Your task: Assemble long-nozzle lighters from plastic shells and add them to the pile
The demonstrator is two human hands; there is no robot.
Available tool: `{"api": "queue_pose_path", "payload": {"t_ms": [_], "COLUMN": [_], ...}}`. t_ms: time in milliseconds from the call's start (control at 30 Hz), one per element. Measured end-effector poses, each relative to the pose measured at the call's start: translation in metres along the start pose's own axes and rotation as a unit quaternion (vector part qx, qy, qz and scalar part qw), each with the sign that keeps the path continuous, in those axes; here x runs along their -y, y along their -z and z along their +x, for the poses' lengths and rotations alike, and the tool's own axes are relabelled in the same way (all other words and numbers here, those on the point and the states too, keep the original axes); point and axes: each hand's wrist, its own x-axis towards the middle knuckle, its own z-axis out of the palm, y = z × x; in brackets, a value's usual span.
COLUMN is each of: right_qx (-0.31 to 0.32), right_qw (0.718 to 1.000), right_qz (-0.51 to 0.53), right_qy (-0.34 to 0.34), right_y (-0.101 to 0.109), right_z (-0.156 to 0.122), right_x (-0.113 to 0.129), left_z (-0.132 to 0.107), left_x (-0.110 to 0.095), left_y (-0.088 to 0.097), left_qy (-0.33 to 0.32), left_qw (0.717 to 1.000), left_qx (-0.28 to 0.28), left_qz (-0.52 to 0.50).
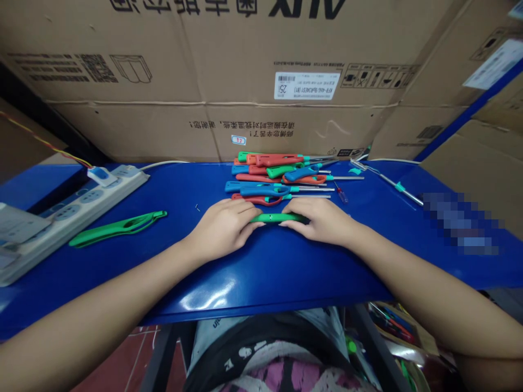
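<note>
Holding: green casing (272, 218), between both hands, long side running across; cannot tell if it touches the blue tabletop (261, 272).
Left hand (224, 226): thumb and fingers pinching the casing's left end.
Right hand (321, 220): same grip, right end.
Lighters (255, 188): red, orange, blue, green; piled just beyond the hands, metal nozzles pointing right.
Screwdriver (342, 196): small, translucent handle, just beyond the right hand.
Metal tube (409, 196): teal piece on it, beyond and right of the right hand.
Green shell (116, 228): lying on the tabletop, left of the left hand, well apart.
Power strip (90, 197): farther left, past the shell.
Cardboard (229, 81): upright behind the lighters, print upside down.
</note>
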Motion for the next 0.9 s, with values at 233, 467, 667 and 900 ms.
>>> {"api": "queue_pose_path", "payload": {"t_ms": [233, 467, 667, 900], "right_qx": [-0.065, -0.079, -0.022, -0.104], "right_qw": [0.996, 0.994, 0.996, 0.994], "right_qz": [-0.025, -0.061, -0.064, -0.016], "right_qy": [-0.05, -0.043, -0.052, 0.004], "right_y": [0.0, 0.006, 0.001, 0.007], "right_z": [0.001, -0.001, -0.001, 0.0], "right_x": [-0.012, -0.006, 0.0, 0.002], "left_z": [0.001, 0.001, -0.001, -0.001], "left_x": [0.009, 0.01, 0.01, 0.01], "left_y": [0.005, 0.01, 0.002, 0.002], "left_qy": [0.047, 0.027, -0.015, -0.051], "left_qw": [0.998, 0.999, 0.999, 0.996], "left_qx": [-0.013, -0.028, -0.03, -0.069], "left_qz": [0.043, 0.011, -0.031, 0.01]}}
